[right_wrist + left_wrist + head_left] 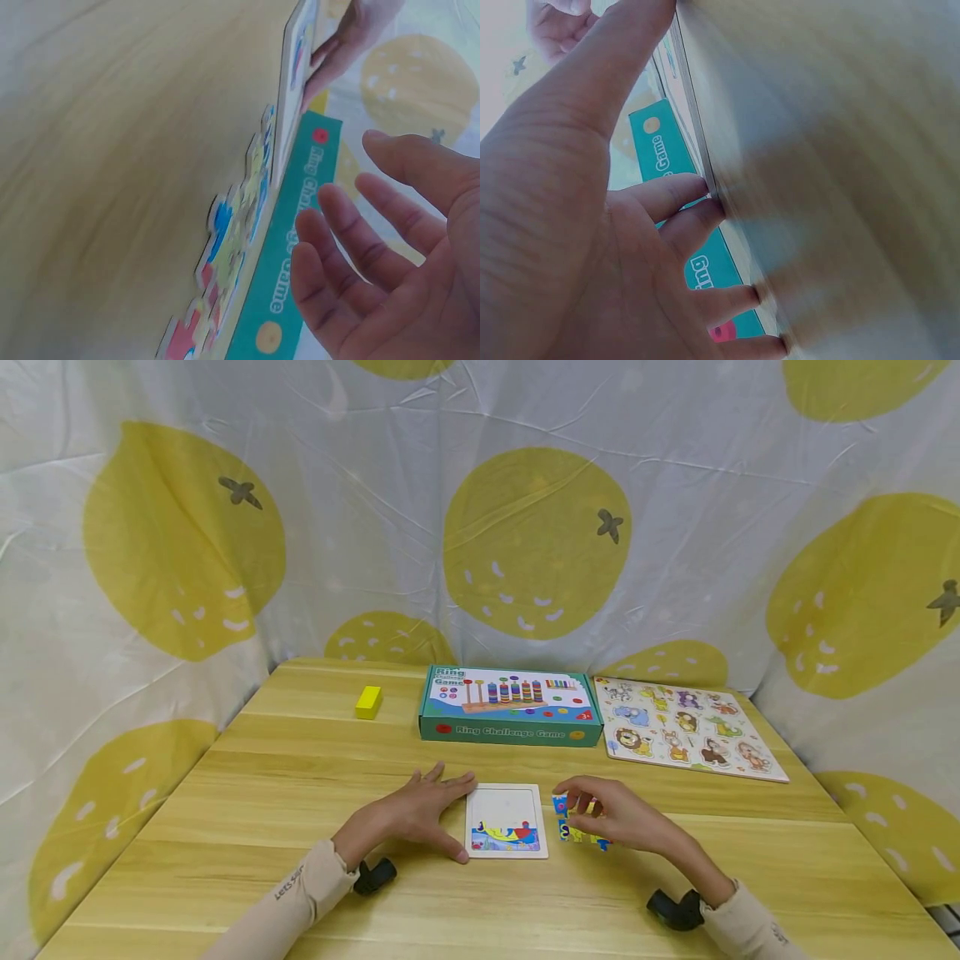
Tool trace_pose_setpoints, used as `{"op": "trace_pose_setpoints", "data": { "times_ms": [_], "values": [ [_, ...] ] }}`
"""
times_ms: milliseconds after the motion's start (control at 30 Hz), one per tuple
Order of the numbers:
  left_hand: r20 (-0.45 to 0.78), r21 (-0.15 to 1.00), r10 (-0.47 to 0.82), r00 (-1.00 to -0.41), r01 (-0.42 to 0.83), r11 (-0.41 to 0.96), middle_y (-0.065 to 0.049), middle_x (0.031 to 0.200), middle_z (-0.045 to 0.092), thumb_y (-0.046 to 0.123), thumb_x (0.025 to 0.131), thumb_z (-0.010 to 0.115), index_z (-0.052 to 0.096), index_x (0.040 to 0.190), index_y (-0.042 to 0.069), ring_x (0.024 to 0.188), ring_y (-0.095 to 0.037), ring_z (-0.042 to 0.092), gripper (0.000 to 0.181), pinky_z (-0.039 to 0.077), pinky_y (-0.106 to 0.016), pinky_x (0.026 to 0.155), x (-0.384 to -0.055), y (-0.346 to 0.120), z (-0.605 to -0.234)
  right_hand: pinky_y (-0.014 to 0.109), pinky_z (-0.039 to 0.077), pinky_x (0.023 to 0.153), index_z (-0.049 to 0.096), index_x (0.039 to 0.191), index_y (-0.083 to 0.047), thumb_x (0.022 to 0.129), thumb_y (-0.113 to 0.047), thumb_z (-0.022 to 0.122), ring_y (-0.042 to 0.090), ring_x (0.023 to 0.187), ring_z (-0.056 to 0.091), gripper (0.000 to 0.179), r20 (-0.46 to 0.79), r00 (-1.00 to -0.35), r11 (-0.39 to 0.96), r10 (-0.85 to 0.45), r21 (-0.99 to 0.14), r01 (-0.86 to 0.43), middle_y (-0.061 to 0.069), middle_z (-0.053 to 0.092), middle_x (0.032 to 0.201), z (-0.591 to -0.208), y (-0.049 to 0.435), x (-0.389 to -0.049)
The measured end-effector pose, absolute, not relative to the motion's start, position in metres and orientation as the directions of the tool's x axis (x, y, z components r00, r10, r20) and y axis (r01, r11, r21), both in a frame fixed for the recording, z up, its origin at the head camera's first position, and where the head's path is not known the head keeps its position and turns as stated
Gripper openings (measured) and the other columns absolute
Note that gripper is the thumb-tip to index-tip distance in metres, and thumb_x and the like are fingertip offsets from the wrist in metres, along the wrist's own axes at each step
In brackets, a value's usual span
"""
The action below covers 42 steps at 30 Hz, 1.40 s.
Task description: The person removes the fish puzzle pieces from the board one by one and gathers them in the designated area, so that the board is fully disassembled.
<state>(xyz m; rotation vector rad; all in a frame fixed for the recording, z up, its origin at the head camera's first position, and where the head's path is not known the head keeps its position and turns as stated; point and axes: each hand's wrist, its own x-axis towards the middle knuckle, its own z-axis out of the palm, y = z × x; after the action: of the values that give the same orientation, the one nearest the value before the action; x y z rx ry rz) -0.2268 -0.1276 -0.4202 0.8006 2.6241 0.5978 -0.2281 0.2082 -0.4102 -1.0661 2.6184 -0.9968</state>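
Note:
A small square puzzle tray (507,803) with a white frame lies flat on the table, its bottom strip filled with colourful picture pieces. My left hand (416,812) rests at its left side, fingers spread, thumb and fingertips touching the frame edge. To the right of the tray lie several loose jigsaw pieces (565,832) in blue, yellow and red, partly hidden by my right hand (621,815). That hand hovers over them with loosely bent fingers. In the right wrist view, nothing sits between its fingers (349,255), and the pieces (234,225) lie apart from it on the table.
Behind the tray stands a green Ring Challenge Game box (512,732). An animal puzzle board (693,727) lies at the back right, and a yellow block (368,702) at the back left. A fruit-print curtain (360,527) hangs round the wooden table (262,793).

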Motion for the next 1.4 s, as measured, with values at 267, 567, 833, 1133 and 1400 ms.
{"op": "trace_pose_setpoints", "data": {
  "times_ms": [267, 567, 833, 1133, 1400],
  "values": [
    [-0.191, 0.483, 0.586, -0.787, 0.445, 0.754, 0.002, 0.158, 0.025, 0.060, 0.069, 0.076, 0.030, 0.152, 0.018, 0.146, -0.041, 0.004, 0.103, 0.003, -0.063, 0.113, -0.226, -0.127, -0.420, 0.027, 0.052, 0.070, 0.059, 0.124, -0.005, 0.091, -0.013, 0.066, 0.010, 0.084, 0.057, 0.035, 0.121, -0.699, 0.479, -0.704, -0.646, -0.594, 0.001, 0.063, 0.094, -0.413, 0.191, -0.232],
    [-0.202, 0.477, 0.577, -0.791, 0.436, 0.764, 0.002, 0.158, 0.026, 0.061, 0.069, 0.076, 0.031, 0.151, 0.018, 0.146, -0.041, 0.004, 0.103, 0.004, -0.063, 0.113, -0.227, -0.127, -0.419, 0.026, 0.052, 0.072, 0.061, 0.121, -0.010, 0.092, -0.018, 0.066, 0.009, 0.083, 0.056, 0.031, 0.077, -0.688, 0.483, -0.721, -0.657, -0.580, -0.003, 0.062, 0.096, -0.416, 0.169, -0.233],
    [-0.198, 0.473, 0.577, -0.792, 0.438, 0.764, 0.002, 0.158, 0.026, 0.061, 0.069, 0.076, 0.032, 0.151, 0.018, 0.145, -0.042, 0.005, 0.103, 0.005, -0.064, 0.112, -0.228, -0.126, -0.419, 0.031, 0.053, 0.078, 0.060, 0.123, -0.010, 0.092, -0.017, 0.064, 0.015, 0.092, 0.057, 0.032, 0.052, -0.662, 0.470, -0.747, -0.663, -0.583, 0.001, 0.064, 0.101, -0.414, 0.153, -0.232],
    [-0.195, 0.461, 0.577, -0.793, 0.445, 0.768, 0.002, 0.157, 0.026, 0.062, 0.069, 0.076, 0.032, 0.151, 0.018, 0.145, -0.042, 0.006, 0.103, 0.005, -0.064, 0.113, -0.227, -0.126, -0.419, 0.030, 0.052, 0.082, 0.060, 0.125, -0.011, 0.092, -0.018, 0.066, 0.019, 0.095, 0.060, 0.035, 0.024, -0.642, 0.443, -0.767, -0.704, -0.555, 0.002, 0.064, 0.105, -0.419, 0.143, -0.234],
    [-0.198, 0.463, 0.574, -0.794, 0.441, 0.769, 0.002, 0.157, 0.026, 0.062, 0.069, 0.076, 0.032, 0.151, 0.019, 0.145, -0.042, 0.005, 0.103, 0.004, -0.063, 0.113, -0.228, -0.127, -0.419, 0.029, 0.052, 0.080, 0.060, 0.125, -0.010, 0.092, -0.014, 0.065, 0.020, 0.093, 0.058, 0.035, 0.016, -0.615, 0.414, -0.788, -0.726, -0.550, 0.003, 0.064, 0.105, -0.419, 0.134, -0.235]
  ]
}}
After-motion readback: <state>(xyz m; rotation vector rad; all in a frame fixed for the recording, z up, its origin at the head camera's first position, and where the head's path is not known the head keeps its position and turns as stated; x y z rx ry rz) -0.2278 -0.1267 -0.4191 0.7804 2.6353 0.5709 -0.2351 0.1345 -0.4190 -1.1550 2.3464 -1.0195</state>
